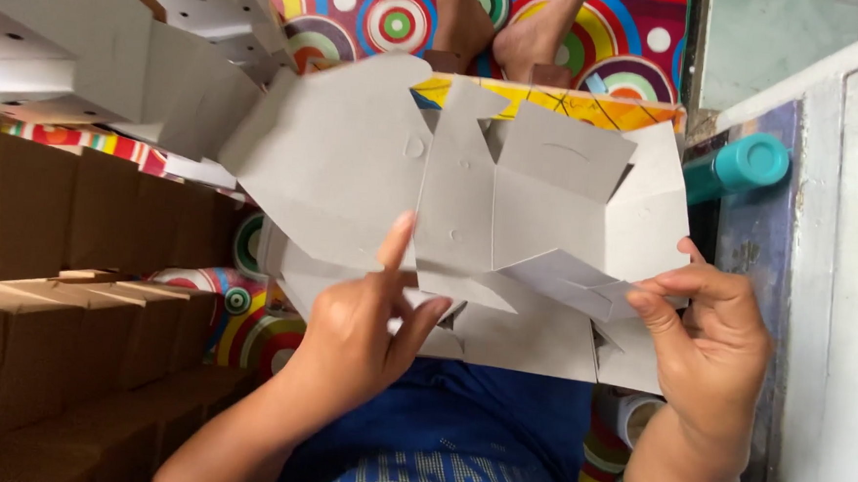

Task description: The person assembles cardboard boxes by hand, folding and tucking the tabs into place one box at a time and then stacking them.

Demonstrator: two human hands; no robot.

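brown cardboard boxes (pixel 65 281) stacked left; folded white boxes (pixel 87 37) above; teal bottle (pixel 741 166) right; circle-patterned mat (pixel 392 19)

Single head-worn view, angling steeply down and close over the person's lap, the whole picture lying rotated sideways.
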